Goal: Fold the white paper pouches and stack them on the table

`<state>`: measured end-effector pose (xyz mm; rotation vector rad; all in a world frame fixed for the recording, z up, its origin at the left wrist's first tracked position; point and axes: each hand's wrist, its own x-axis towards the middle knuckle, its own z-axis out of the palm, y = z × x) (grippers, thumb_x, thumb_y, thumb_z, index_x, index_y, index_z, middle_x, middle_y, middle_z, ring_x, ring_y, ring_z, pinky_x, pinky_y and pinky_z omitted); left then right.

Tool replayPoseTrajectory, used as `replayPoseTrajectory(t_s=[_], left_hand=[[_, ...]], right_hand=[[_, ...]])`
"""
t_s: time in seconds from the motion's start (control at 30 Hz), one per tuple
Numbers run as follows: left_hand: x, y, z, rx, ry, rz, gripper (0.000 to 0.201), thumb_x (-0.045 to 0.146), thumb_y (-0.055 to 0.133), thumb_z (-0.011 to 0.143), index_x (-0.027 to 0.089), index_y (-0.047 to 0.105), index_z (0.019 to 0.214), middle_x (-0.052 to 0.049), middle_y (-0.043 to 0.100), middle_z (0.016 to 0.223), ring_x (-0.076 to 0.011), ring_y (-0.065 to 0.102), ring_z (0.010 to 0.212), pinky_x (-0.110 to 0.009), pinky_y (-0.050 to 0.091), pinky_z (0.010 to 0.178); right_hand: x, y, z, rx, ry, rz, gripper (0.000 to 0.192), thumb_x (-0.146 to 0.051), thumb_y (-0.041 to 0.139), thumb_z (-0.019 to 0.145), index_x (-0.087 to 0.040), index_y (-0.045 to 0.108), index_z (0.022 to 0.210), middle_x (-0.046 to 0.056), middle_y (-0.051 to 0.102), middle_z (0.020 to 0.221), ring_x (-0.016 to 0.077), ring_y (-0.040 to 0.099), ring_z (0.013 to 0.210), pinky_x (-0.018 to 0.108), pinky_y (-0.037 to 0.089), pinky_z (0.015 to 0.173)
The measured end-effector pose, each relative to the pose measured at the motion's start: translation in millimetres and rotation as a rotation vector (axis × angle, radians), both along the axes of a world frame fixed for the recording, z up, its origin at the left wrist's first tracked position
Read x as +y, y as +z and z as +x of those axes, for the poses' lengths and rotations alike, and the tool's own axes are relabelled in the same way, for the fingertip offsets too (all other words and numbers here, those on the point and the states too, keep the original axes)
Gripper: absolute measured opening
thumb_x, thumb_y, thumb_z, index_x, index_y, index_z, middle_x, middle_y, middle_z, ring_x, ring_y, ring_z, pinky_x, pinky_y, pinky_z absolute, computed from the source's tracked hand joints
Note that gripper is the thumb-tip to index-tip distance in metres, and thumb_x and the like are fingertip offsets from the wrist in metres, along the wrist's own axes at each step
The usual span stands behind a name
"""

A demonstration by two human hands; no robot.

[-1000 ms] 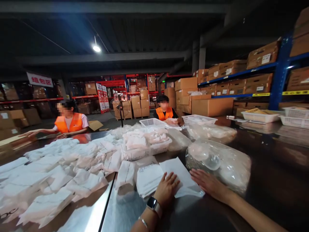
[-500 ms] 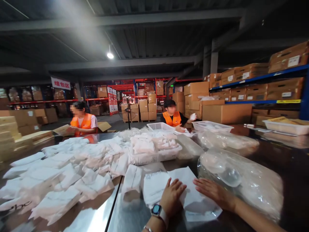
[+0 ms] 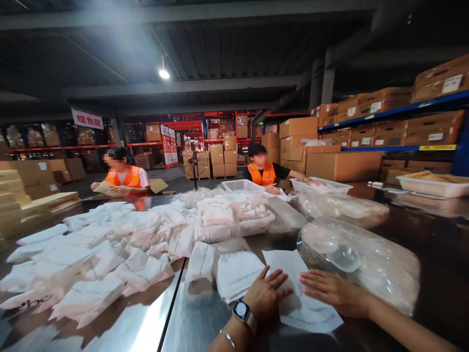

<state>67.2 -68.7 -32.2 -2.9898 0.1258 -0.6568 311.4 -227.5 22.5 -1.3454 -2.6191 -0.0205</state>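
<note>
A flat white pouch lies on the dark shiny table in front of me. My left hand, with a watch at the wrist, rests on the pouch's left edge, fingers spread. On the pouch's right side my right hand lies flat with its fingers stretched out. Just left of my left hand is a stack of white pouches with dark print on the top one. Beside that stack sits a filled white packet.
A heap of white packets covers the left side. Behind the stack stands a white basket of packets. Clear plastic bags lie to the right. Two people in orange vests are across the table, one near a white tray.
The pouch under my hands has shifted right, away from the stack, and both hands have moved slightly right with it. Across the table, one person's arm has reached down into the tray.
</note>
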Motion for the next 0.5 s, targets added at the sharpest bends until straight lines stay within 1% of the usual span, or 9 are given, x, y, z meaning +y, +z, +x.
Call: replayPoseTrajectory(t_s=[0.07,0.13,0.23,0.33,0.4,0.43,0.5], left_hand=[[-3,0.8,-2,0.002,-0.024,0.011,0.039,0.03,0.035,0.098,0.027,0.049,0.134,-0.005,0.037,0.15,-0.0208,0.029,0.139,-0.047,0.02,0.116],[-4,1.3,-2,0.029,-0.053,-0.019,0.039,0.03,0.037,0.098,0.026,0.049,0.134,-0.005,0.039,0.148,-0.0211,0.03,0.139,-0.048,0.019,0.116],[-6,2.2,-2,0.086,-0.106,-0.12,0.041,0.027,0.039,0.096,0.026,0.047,0.136,-0.006,0.044,0.145,-0.021,0.035,0.137,-0.047,0.019,0.116],[-9,4.5,-2,0.139,-0.168,-0.261,0.045,0.023,0.044,0.091,0.023,0.047,0.136,-0.008,0.046,0.143,-0.0215,0.037,0.135,-0.045,0.018,0.116],[-11,6.8,-2,0.134,-0.194,-0.421,0.044,0.022,0.05,0.086,0.02,0.055,0.129,-0.009,0.051,0.139,-0.0221,0.042,0.132,-0.044,0.018,0.116],[-13,7.7,-3,0.12,-0.203,-0.533,0.04,0.021,0.052,0.083,0.019,0.06,0.123,-0.009,0.055,0.134,-0.0223,0.046,0.129,-0.043,0.019,0.116],[-17,8.4,-4,0.029,-0.164,-0.867,0.024,0.024,0.058,0.079,0.019,0.07,0.099,-0.007,0.067,0.116,-0.0225,0.057,0.115,-0.04,0.023,0.114]], right_hand=[[-7,-1.4,2,0.017,-0.028,-0.023,0.055,-0.006,0.042,0.088,-0.034,0.046,0.136,0.005,0.048,0.138,0.0208,0.039,0.131,0.044,0.031,0.111],[-13,-2.3,6,0.017,-0.066,-0.062,0.054,-0.006,0.041,0.09,-0.035,0.046,0.136,0.005,0.046,0.14,0.0202,0.037,0.132,0.045,0.029,0.112],[-22,-4.7,12,0.06,-0.094,-0.082,0.055,-0.006,0.04,0.089,-0.034,0.045,0.137,0.005,0.045,0.14,0.021,0.037,0.132,0.048,0.03,0.112],[-34,-12.6,10,0.164,-0.123,-0.071,0.053,-0.008,0.043,0.088,-0.031,0.048,0.135,0.007,0.05,0.137,0.0214,0.042,0.13,0.046,0.032,0.111],[-41,-21.4,3,0.248,-0.195,-0.048,0.047,-0.013,0.045,0.088,-0.029,0.054,0.131,0.008,0.053,0.134,0.0226,0.044,0.129,0.047,0.035,0.11],[-43,-26.3,-3,0.297,-0.251,-0.038,0.042,-0.018,0.046,0.089,-0.027,0.058,0.128,0.009,0.055,0.132,0.0238,0.046,0.128,0.048,0.036,0.109],[-45,-36.1,-16,0.438,-0.392,-0.02,0.034,-0.029,0.047,0.089,-0.024,0.068,0.115,0.009,0.063,0.124,0.0264,0.053,0.122,0.048,0.04,0.105]])
